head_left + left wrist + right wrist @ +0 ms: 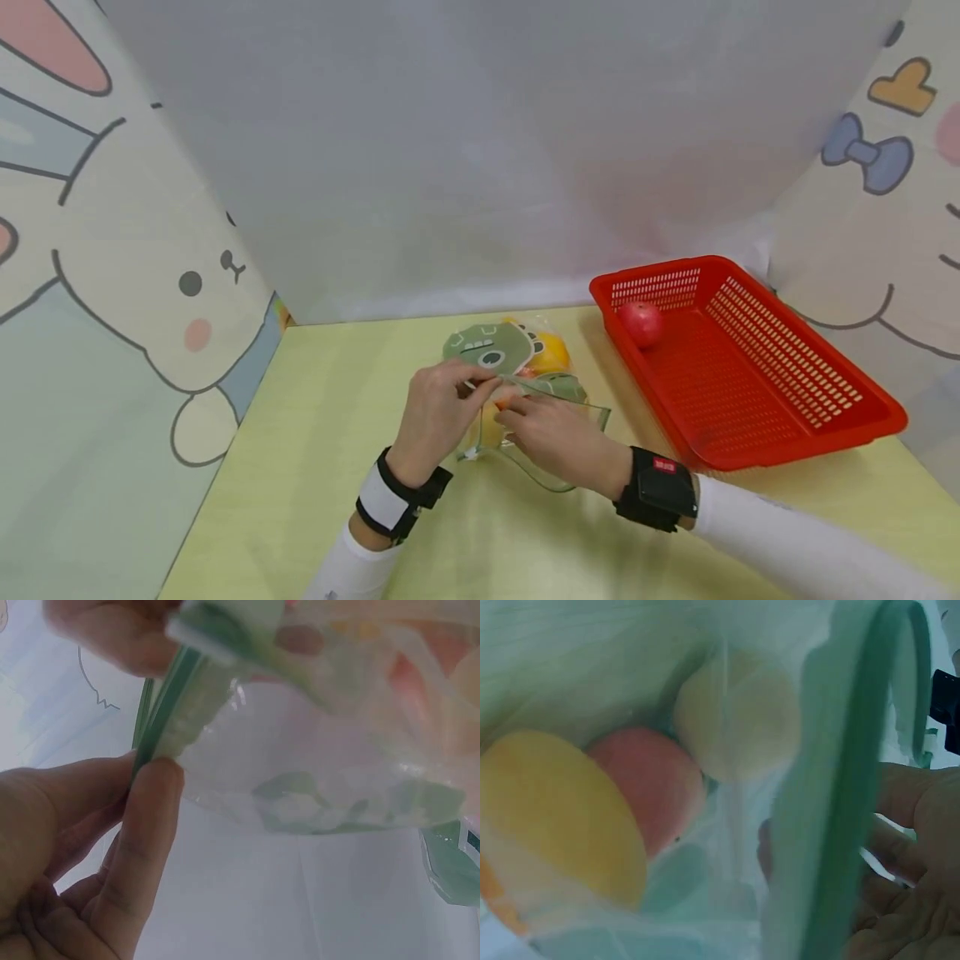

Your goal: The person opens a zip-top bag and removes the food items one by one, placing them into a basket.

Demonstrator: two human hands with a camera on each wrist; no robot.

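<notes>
A clear zip bag with green edging (603, 417) lies between both hands, its mouth toward me. My left hand (441, 408) pinches the bag's green zip edge (154, 724) between thumb and fingers. My right hand (562, 437) is at the bag's mouth; in the right wrist view its fingers (889, 851) pass behind the green rim, with a fingertip showing through the film. Inside the bag, a yellow fruit (562, 814), a red fruit (656, 784) and a pale round fruit (739, 716) show hazily through the plastic.
Just behind the hands lies a green dinosaur print (487, 348) on clear plastic, with a yellow fruit (551, 354) beside it. To the right stands a red basket (750, 454) holding a pinkish-red round fruit (641, 323). The pale yellow table (315, 467) meets a white wall behind.
</notes>
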